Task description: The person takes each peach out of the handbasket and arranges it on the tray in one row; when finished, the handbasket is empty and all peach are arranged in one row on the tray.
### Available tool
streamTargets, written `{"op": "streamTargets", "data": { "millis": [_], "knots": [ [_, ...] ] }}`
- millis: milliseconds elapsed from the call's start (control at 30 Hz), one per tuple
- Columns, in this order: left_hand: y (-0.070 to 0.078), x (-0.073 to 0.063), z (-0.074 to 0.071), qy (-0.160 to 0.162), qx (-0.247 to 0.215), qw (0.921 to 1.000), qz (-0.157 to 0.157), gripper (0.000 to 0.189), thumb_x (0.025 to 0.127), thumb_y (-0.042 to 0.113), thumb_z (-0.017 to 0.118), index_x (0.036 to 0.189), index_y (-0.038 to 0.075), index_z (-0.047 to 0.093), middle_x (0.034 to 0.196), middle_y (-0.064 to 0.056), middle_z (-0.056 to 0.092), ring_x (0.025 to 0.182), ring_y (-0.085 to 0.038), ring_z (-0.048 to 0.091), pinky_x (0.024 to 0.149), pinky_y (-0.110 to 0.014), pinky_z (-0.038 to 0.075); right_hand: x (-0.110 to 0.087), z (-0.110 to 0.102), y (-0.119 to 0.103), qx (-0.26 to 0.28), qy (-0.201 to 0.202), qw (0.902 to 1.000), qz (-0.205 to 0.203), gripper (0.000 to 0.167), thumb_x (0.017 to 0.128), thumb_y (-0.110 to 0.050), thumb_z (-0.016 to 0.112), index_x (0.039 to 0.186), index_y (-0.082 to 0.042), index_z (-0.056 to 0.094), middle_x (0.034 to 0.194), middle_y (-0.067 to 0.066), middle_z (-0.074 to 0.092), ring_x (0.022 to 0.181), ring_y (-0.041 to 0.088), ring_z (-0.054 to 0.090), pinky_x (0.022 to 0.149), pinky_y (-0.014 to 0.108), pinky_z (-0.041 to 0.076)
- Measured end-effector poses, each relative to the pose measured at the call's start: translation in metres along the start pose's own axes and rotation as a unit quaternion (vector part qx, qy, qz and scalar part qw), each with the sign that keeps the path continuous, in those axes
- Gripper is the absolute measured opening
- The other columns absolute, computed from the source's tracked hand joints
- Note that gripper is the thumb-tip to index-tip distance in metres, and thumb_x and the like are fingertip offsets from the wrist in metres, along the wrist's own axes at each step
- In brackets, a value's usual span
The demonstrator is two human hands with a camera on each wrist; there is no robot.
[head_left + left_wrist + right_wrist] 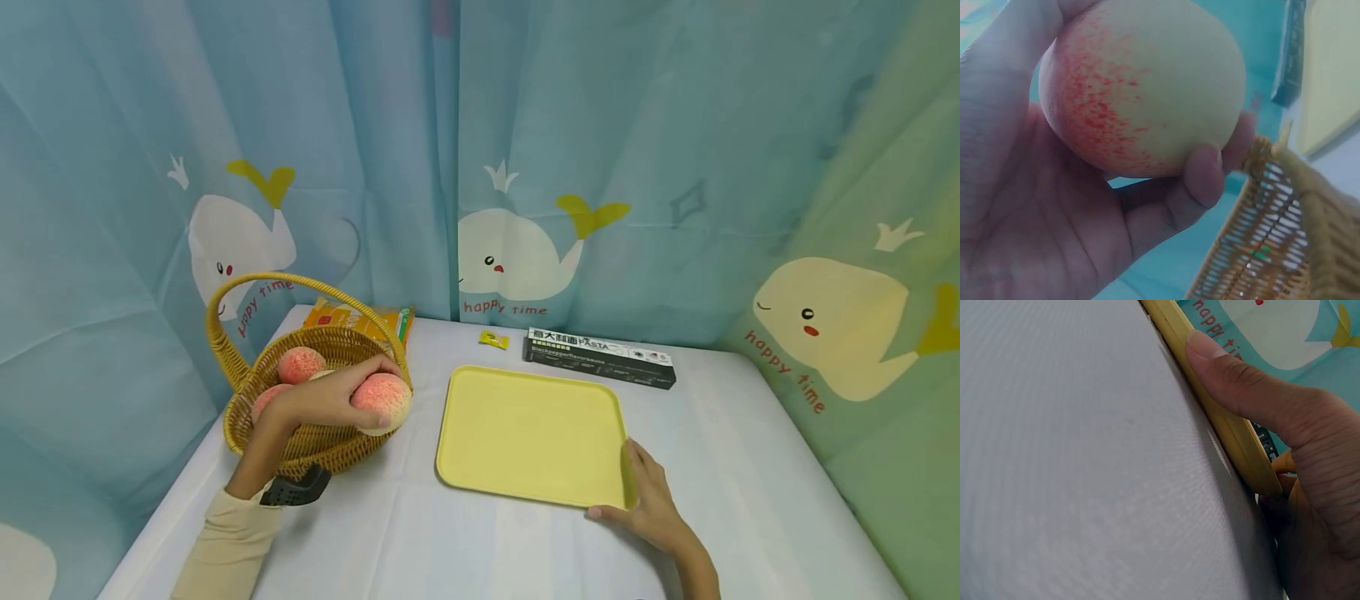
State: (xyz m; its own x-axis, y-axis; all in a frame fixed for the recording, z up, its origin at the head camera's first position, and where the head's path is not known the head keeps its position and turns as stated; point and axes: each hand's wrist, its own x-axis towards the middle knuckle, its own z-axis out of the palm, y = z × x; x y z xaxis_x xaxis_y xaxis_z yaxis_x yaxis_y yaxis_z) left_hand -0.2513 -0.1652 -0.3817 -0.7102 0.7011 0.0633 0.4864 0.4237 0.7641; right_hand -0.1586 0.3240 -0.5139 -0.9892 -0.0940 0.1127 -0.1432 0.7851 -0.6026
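Holding 1 round pink-and-cream peach (384, 405) in the left hand (326, 402), with fingers wrapped, likely for security, near the right rim of the brown wicker basket (341, 455). Turned cream side rightward, without clear long axis. Gripping 1 yellow rectangular plastic-looking tray (532, 433) at 1 corner with the right hand (648, 502), probably for steadiness. Laid lengthwise left-to-right.

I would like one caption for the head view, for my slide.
The left hand holds a peach at the basket; the right hand grips the tray by a corner.
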Motion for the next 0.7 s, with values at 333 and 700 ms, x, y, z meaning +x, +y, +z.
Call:
{"op": "streamTargets", "data": {
  "millis": [333,700],
  "knots": [
    [0.008,0.012,0.025,-0.074,-0.033,0.9964,0.022,0.045,0.091,0.029,0.068,0.132,0.025,0.049,0.130,0.001,0.053,0.104,-0.015,0.058,0.084,-0.029,0.051,0.001,0.001,0.001,0.014,0.003,0.9999,-0.002,0.128,0.063,-0.034,0.091,0.152,0.011,0.010,0.154,0.036,0.015,0.136,0.057,0.015,0.102,0.075,0.021],
    [0.007,0.043,0.068,-0.141,-0.082,0.9856,0.045,0.059,0.080,0.025,0.078,0.130,0.024,0.047,0.125,0.001,0.053,0.108,-0.011,0.054,0.089,-0.027,0.050,0.001,0.000,0.000,0.008,0.003,1.0000,0.004,0.128,0.063,-0.034,0.091,0.151,0.012,0.010,0.154,0.035,0.015,0.136,0.056,0.016,0.103,0.074,0.022]
  ]
}}
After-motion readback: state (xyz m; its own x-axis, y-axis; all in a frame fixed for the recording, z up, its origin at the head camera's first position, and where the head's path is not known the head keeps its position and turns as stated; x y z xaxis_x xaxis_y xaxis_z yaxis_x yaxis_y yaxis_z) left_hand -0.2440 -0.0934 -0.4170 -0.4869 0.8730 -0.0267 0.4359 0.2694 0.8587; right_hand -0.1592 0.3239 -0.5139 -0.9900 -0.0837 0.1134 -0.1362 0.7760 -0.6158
